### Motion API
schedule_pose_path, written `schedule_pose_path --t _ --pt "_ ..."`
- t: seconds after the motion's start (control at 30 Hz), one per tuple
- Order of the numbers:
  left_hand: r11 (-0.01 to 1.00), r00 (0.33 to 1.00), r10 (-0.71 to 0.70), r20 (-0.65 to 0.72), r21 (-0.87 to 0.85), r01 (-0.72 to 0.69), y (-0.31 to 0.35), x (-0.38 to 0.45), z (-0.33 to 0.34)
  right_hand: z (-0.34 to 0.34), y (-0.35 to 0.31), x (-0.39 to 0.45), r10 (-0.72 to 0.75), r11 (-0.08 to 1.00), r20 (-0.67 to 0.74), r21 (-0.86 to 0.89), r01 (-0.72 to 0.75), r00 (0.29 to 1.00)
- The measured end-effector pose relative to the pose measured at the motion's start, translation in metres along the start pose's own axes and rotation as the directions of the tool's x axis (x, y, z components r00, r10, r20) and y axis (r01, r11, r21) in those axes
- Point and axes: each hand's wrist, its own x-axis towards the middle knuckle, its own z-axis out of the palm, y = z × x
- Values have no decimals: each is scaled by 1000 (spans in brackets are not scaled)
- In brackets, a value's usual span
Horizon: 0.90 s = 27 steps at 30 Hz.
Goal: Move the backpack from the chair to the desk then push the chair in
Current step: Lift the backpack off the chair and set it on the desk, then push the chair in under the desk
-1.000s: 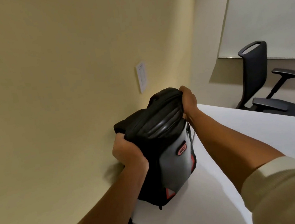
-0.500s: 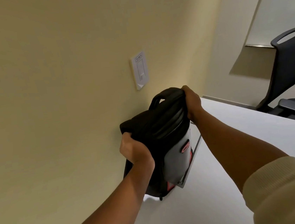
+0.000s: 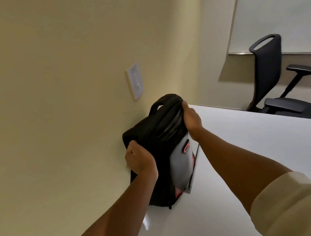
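A black backpack [image 3: 159,144] with a grey front panel and red accents stands upright on the white desk [image 3: 252,155], at the desk's left edge against the beige wall. My left hand [image 3: 139,159] grips the backpack's left side. My right hand [image 3: 190,118] holds its top right corner near the carry handle. A black office chair [image 3: 274,83] with armrests stands beyond the desk's far side at the right.
A white wall switch plate [image 3: 135,80] is mounted on the beige wall just above the backpack. A whiteboard [image 3: 284,10] hangs on the far wall behind the chair. The desk's near left corner lies at the bottom centre.
The backpack has come down from above the desk edge and now rests on the desk against the wall. Both hands stayed on it; the view swung back right.
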Motion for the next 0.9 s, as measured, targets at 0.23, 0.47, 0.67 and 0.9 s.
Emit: schedule_pose_path --t 0.23,0.47,0.67,0.9 --pt "955 975 95 203 256 -146 11 -1 -43 -7 26 -86 -114 982 -93 -160 98 989" --pt "922 927 82 366 326 -210 0 -16 -102 -18 61 -193 -212 919 -187 -373 131 959" --pt "857 853 86 515 398 -327 -10 -65 -135 -49 82 -274 -252 790 -169 -604 102 953" --pt "524 581 138 802 438 -730 -26 -140 -168 -108 97 -362 -346 687 -183 -717 116 920"
